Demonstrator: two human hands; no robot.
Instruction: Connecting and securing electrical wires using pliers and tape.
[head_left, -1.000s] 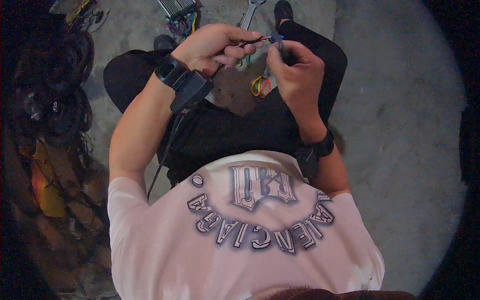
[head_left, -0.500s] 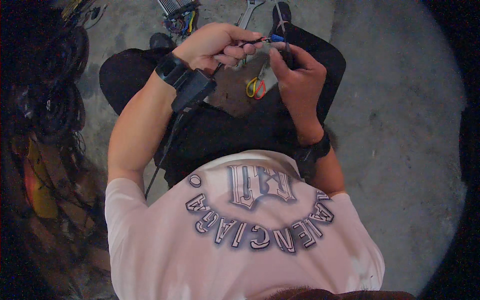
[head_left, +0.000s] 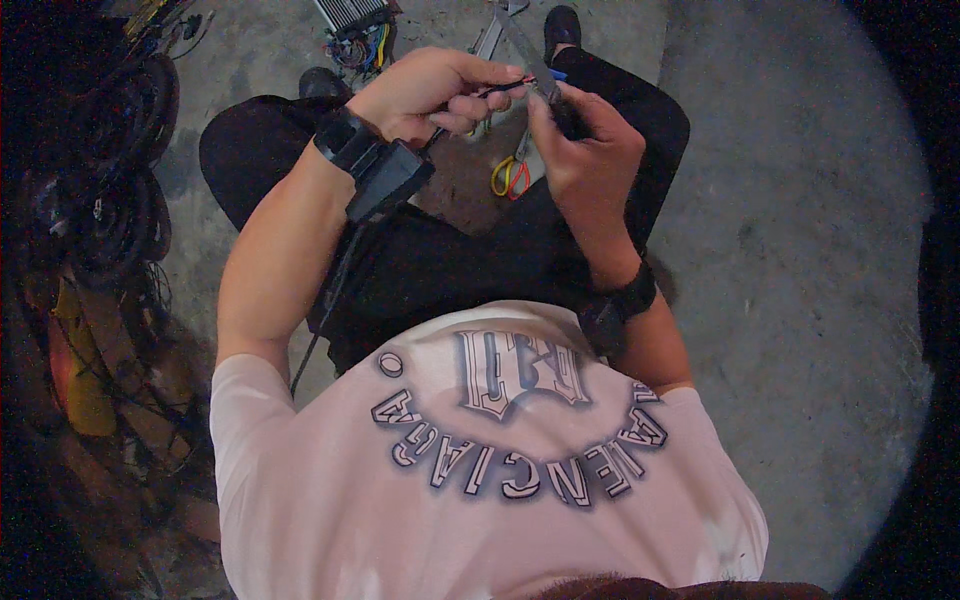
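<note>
My left hand point(head_left: 440, 92) is closed round a black cable point(head_left: 490, 92), whose bared end shows small red wires by the thumb tip. My right hand point(head_left: 592, 135) is closed on the dark handle of what looks like a knife, its long thin grey blade point(head_left: 530, 55) pointing up and to the left. The blade lies against or just beside the cable end; I cannot tell whether it touches. A small blue piece point(head_left: 558, 75) shows partly behind the blade, by my right fingertips. Scissors with yellow and red handle loops point(head_left: 510, 178) lie between my legs.
A finned metal box point(head_left: 350, 12) with a bundle of coloured wires point(head_left: 365, 50) lies on the floor at the far left. An adjustable wrench point(head_left: 488, 42) lies beyond my hands. Coiled black hoses or cables point(head_left: 110, 180) are heaped along the left.
My right hand has turned and come slightly left. The blade has swung from nearly upright to a leftward slant, crossing in front of the blue piece. My left hand has hardly moved.
</note>
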